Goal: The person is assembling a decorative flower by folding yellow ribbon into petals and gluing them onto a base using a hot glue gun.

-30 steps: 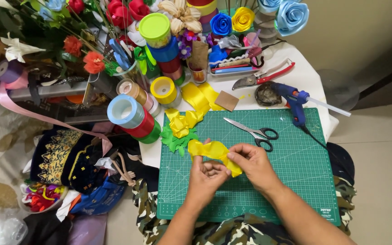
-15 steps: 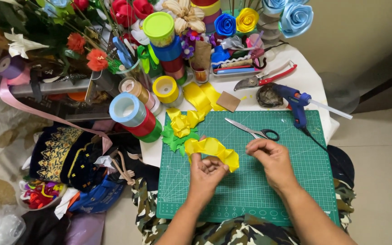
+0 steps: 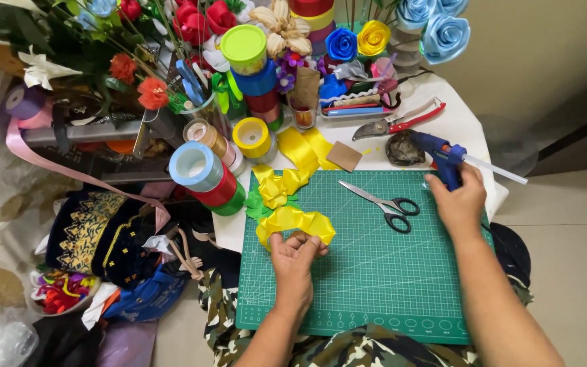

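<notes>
1. The folded yellow ribbon [image 3: 295, 223] is pinched at its lower edge by the left hand [image 3: 295, 261], fingers curled together around it, over the left part of the green mat [image 3: 375, 278].
2. The handle of the blue glue gun [image 3: 443, 160] is gripped by the right hand [image 3: 461, 204], fingers wrapped around it, at the mat's upper right corner; a pale glue stick is seen jutting from the gun toward the right.
3. The two hands are kept well apart, with the black-handled scissors [image 3: 385, 202] lying shut on the mat between them.
4. Just above the ribbon, smaller yellow bows [image 3: 278, 187] are laid over green ribbon leaves [image 3: 258, 207] at the mat's left edge.
5. A loose yellow strip [image 3: 304, 148] and a brown card square [image 3: 344, 156] are placed beyond the mat on the white desk [image 3: 460, 126].
6. Red-handled pruners [image 3: 402, 119] are set near the gun, beside a dark lump that cannot be made out.
7. Ribbon spools [image 3: 205, 173] in blue, red, green and yellow are stacked left of the mat.
8. Ribbon roses [image 3: 358, 39] in blue, yellow and red are crowded along the far side of the desk.
9. Dark embroidered cloth [image 3: 100, 234] is heaped on the floor to the left.
</notes>
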